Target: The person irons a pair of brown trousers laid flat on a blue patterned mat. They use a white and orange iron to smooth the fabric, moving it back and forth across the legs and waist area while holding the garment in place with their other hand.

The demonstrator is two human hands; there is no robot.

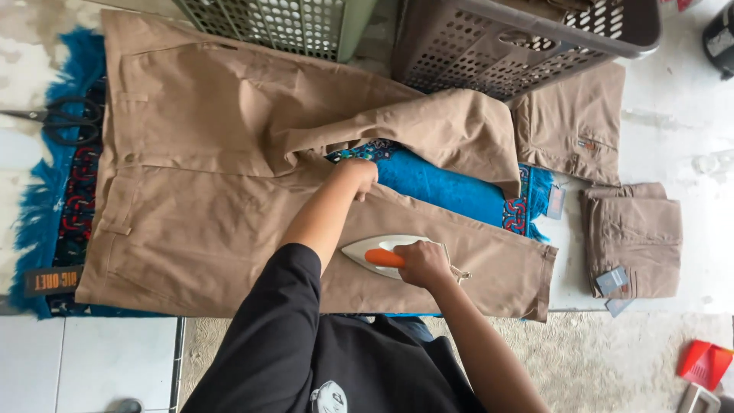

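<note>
Tan trousers [199, 214] lie spread flat over a blue patterned mat [443, 187] on the floor. One leg is folded back, which uncovers the blue mat under it. My left hand [359, 174] presses on the inner edge of the lower trouser leg, fingers curled on the cloth. My right hand [422, 264] grips the orange handle of a white clothes iron [378, 252], which rests flat on the lower leg with its tip pointing left.
Two perforated laundry baskets, one green [283, 23] and one grey [520, 38], stand at the far edge. A folded tan garment [634, 237] and another tan piece [573, 122] lie at the right. Black scissors [61, 118] sit at the left. A red object [703, 363] is at the lower right.
</note>
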